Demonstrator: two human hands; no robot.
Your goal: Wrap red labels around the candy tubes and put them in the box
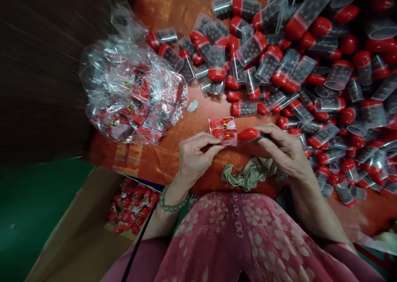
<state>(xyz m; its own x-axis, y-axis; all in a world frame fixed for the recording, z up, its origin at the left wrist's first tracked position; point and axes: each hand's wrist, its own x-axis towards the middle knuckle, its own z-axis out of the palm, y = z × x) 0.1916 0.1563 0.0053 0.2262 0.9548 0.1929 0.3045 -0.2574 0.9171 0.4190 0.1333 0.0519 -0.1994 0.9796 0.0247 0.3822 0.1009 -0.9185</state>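
My left hand [198, 154] pinches a small flat red printed sleeve [223, 129] with white and yellow marks. Facing it, my right hand [283, 149] grips a red-capped capsule container [249, 135], its red end turned toward the sleeve. The two items are very close, and I cannot tell whether they touch. My right fingers hide most of the container's body. Just below my hands lies a crumpled green cloth-like piece [249, 173]. A large pile of clear red-capped containers [248, 50] with dark beads inside spreads to the right and the back.
A clear plastic bag [133, 92] full of red printed pieces sits at the left of the orange-brown table [149, 160]. Below the table edge, a cardboard box [83, 216] holds many red items [133, 205]. A small pale scrap [192, 105] lies near the bag.
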